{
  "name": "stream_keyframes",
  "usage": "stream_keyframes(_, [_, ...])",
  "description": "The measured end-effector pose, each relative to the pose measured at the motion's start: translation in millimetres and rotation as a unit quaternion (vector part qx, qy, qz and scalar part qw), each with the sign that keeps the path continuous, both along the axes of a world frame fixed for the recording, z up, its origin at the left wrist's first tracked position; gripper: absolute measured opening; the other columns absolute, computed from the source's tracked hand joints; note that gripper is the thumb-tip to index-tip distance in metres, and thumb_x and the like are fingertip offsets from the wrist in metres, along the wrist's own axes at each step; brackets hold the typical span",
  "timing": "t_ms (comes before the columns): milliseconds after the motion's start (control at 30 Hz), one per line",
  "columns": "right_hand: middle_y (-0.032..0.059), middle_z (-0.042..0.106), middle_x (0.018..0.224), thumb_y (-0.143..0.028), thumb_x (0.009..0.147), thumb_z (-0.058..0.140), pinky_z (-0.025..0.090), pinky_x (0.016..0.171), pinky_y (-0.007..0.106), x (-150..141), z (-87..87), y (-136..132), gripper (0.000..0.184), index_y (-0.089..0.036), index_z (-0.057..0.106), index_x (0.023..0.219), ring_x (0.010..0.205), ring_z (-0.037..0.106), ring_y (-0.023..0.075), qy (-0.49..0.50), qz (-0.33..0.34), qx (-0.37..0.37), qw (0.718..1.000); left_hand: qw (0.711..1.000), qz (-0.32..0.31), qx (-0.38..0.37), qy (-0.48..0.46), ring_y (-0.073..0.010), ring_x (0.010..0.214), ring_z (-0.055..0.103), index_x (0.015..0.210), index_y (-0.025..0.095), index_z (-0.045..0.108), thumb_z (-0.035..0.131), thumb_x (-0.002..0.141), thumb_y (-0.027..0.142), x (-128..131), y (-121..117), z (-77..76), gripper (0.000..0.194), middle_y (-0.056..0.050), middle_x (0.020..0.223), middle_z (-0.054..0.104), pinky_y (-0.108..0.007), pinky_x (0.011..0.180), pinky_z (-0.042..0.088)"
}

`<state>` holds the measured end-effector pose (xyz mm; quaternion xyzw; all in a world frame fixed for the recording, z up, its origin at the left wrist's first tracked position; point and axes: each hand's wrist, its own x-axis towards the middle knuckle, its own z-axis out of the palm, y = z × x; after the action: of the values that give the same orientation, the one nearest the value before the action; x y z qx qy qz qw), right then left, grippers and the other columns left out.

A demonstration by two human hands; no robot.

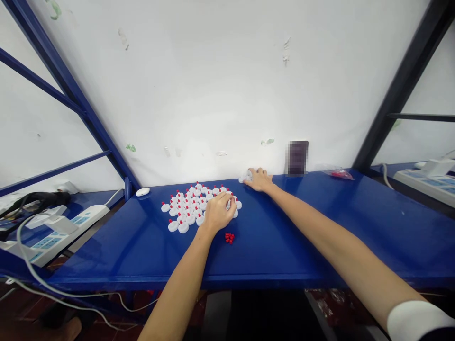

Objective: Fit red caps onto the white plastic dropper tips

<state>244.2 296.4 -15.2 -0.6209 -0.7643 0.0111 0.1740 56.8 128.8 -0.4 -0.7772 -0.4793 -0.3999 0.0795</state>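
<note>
Many round white plastic caps with red tips (191, 219) stand close together on the left half of the blue table (284, 237). My left hand (218, 210) is over the right side of this group, thumb and finger pinched together. What the pinch holds, if anything, I cannot make out. Farther back by the wall, my right hand (261, 181) reaches over a small heap of clear-white pieces (245, 177), fingers spread and touching it. A little pile of small red caps (229, 237) lies nearer me, just right of my left wrist.
A white oval case (142, 192) rests at the back left. By the wall stand a blurred dark rectangular object (297, 158) and, farther right, a clear bag with red pieces (341, 174). Power strips (71, 232) with cables lie beyond the left frame post.
</note>
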Motion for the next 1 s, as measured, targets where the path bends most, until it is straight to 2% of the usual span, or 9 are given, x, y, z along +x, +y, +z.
stream_keyframes(67, [0.0191,0.042,0.140,-0.068,0.087,0.045,0.034,0.098,0.063,-2,0.2,5,0.070,-0.030,0.035,0.145,0.128,0.040,0.0396,0.009,0.000,-0.025,1.000,1.000,-0.006,0.004,0.007,-0.0142,0.068,0.057,0.078,0.018,0.061,0.048,0.088,0.017,1,1,-1.1,0.017,-0.002,0.076,0.063,-0.027,0.065,0.041])
stream_keyframes(167, [0.0176,0.043,0.139,-0.068,0.088,0.042,0.035,0.098,0.059,-8,2.0,7,0.068,-0.032,0.033,0.146,0.128,0.042,0.0383,-0.003,0.009,-0.029,1.000,1.000,-0.003,0.006,0.013,-0.0141,0.068,0.057,0.080,0.018,0.062,0.048,0.089,0.016,1,1,-2.6,0.017,-0.003,0.078,0.064,-0.027,0.066,0.040])
stream_keyframes(300, [0.0169,0.042,0.140,-0.066,0.090,0.040,0.036,0.097,0.059,-18,5.6,8,0.066,-0.034,0.031,0.147,0.126,0.044,0.0384,-0.014,0.024,-0.031,0.999,1.000,0.005,-0.002,0.014,-0.0138,0.068,0.057,0.081,0.018,0.062,0.049,0.089,0.016,1,2,-3.6,0.016,-0.002,0.079,0.065,-0.027,0.065,0.040])
stream_keyframes(400, [0.0163,0.044,0.138,-0.066,0.090,0.041,0.038,0.096,0.059,-23,7.4,8,0.063,-0.034,0.036,0.144,0.125,0.046,0.0386,-0.017,0.042,-0.027,0.999,1.000,-0.001,0.001,0.011,-0.0134,0.068,0.056,0.081,0.018,0.062,0.049,0.089,0.016,0,3,-3.9,0.016,-0.002,0.079,0.065,-0.027,0.066,0.040])
stream_keyframes(633, [0.0153,0.047,0.138,-0.061,0.091,0.042,0.039,0.095,0.060,-17,7.1,10,0.058,-0.035,0.039,0.143,0.124,0.048,0.0384,-0.018,0.076,-0.043,0.996,1.000,-0.002,-0.006,0.007,-0.0133,0.065,0.055,0.079,0.018,0.062,0.049,0.089,0.016,1,3,-2.8,0.017,-0.002,0.074,0.062,-0.027,0.064,0.038])
stream_keyframes(733, [0.0146,0.048,0.138,-0.063,0.090,0.043,0.040,0.095,0.060,-14,8.0,9,0.059,-0.036,0.039,0.142,0.125,0.049,0.0387,-0.016,0.076,-0.047,0.996,1.000,-0.005,-0.012,0.002,-0.0132,0.066,0.055,0.079,0.018,0.062,0.049,0.088,0.016,1,3,-3.1,0.017,-0.002,0.075,0.062,-0.026,0.065,0.038])
stream_keyframes(867, [0.0175,0.048,0.139,-0.068,0.088,0.043,0.040,0.095,0.059,-19,10.9,9,0.069,-0.029,0.034,0.145,0.124,0.050,0.0388,0.008,0.047,-0.048,0.998,1.000,-0.002,-0.020,0.004,-0.0133,0.066,0.055,0.079,0.018,0.063,0.049,0.088,0.016,1,3,-4.0,0.017,-0.002,0.074,0.062,-0.026,0.065,0.038])
stream_keyframes(1000, [0.0168,0.050,0.135,-0.071,0.086,0.044,0.039,0.095,0.059,-29,12.9,11,0.068,-0.029,0.041,0.139,0.122,0.051,0.0387,0.024,0.019,-0.050,0.998,1.000,-0.003,-0.028,0.000,-0.0133,0.066,0.055,0.079,0.018,0.062,0.048,0.089,0.016,1,2,-3.6,0.017,-0.002,0.074,0.061,-0.026,0.064,0.039])
